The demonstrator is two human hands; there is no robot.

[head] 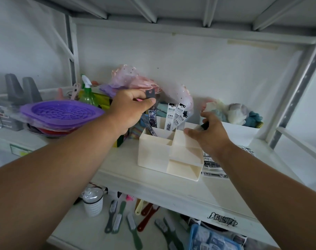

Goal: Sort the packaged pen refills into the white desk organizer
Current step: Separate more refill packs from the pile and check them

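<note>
Refill pack (150, 95) pinched at top btwn L hand (130, 109) fingers (150, 102), above organizer (153, 152); R hand (210, 134) fingers grip its rim.

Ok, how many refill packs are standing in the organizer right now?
2 clearly: white packs and upright in the white desk organizer's back compartment. A darker pack hangs from the left hand above it. More may be hidden.

Both bare arms reach forward from the lower corners. The left hand (130, 109) is curled, pinching at center frame; the right hand (210, 134), right of center, is half curled.
</note>
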